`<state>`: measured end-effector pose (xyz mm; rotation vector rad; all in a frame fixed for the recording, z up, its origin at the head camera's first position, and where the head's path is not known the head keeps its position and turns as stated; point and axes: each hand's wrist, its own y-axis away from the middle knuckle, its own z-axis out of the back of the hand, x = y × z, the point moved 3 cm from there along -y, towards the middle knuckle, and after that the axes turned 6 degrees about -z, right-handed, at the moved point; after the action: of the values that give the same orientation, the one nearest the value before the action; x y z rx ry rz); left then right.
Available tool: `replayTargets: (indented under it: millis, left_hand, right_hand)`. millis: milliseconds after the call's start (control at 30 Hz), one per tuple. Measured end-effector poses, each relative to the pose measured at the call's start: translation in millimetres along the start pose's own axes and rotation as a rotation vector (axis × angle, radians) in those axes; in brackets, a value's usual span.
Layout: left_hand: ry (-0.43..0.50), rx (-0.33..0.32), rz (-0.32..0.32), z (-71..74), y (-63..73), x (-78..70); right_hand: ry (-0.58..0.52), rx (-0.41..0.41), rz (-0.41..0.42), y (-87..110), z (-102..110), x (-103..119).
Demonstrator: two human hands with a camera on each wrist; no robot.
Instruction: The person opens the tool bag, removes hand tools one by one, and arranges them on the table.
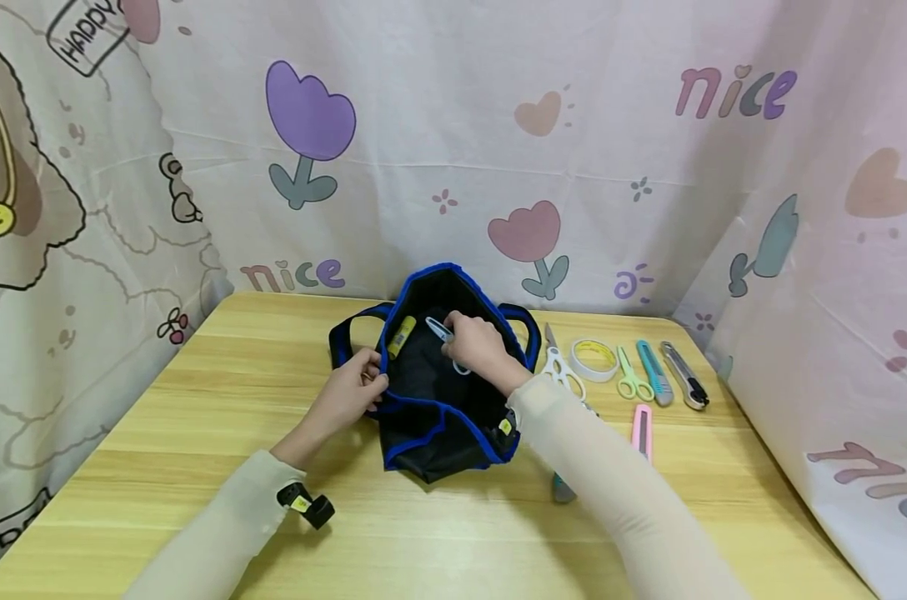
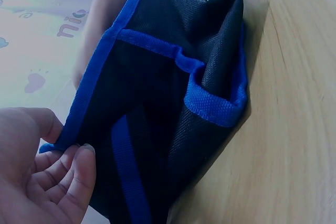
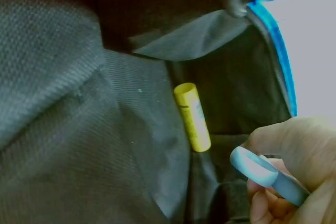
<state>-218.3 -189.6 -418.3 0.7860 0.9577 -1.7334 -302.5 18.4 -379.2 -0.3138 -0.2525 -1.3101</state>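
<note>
A black fabric bag point(image 1: 423, 454) with blue trim stands open-mouthed on the table. At its left rim, my left hand point(image 1: 356, 385) pinches the blue-trimmed edge; the left wrist view shows thumb and fingers on that trim point(image 2: 79, 114). Inside the bag's mouth, my right hand point(image 1: 478, 343) holds scissors point(image 1: 438, 329) by their light blue handle loops. One loop point(image 3: 254, 167) sticks out past the fingers in the right wrist view; the blades are hidden. Against the bag's left inner wall lies a yellow glue stick point(image 1: 402, 337), apart from the right hand.
Right of the bag lie white scissors point(image 1: 562, 367), a tape roll point(image 1: 594, 360), green scissors point(image 1: 633, 383), a teal cutter point(image 1: 654, 373), a black-and-grey cutter point(image 1: 684, 375) and a pink cutter point(image 1: 642, 429). The right sleeve partly covers a teal-ended item point(image 1: 563, 489). A printed curtain point(image 1: 423, 125) hangs behind.
</note>
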Motion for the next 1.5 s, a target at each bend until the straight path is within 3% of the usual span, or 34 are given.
replayTargets:
  millis: [233,600,833,1033,1300,1500]
  left_hand:
    - [-0.007,0.0,0.004,-0.9,-0.3,0.6]
    - [0.011,0.0,0.0,-1.0,-1.9,4.2]
    - [0.003,-0.001,-0.006,-0.5,-2.6,4.2]
    - [-0.01,0.005,-0.008,-1.1,-2.6,4.8]
    - [-0.001,0.001,-0.011,1.9,-1.4,3.8]
    - [-0.006,0.003,-0.008,2.1,-3.6,3.7]
  right_hand:
    - [-0.041,-0.058,0.008,8.4,18,-7]
    - [0.096,-0.27,0.049,27.8,46,-31]
    - [0.106,-0.366,0.049,46.0,62,-54]
    - [0.116,-0.38,0.018,60.6,72,-82]
    - [0.121,-0.376,-0.071,83.5,87,-118]
    - [0.103,-0.357,-0.163,101.1,95,-158]
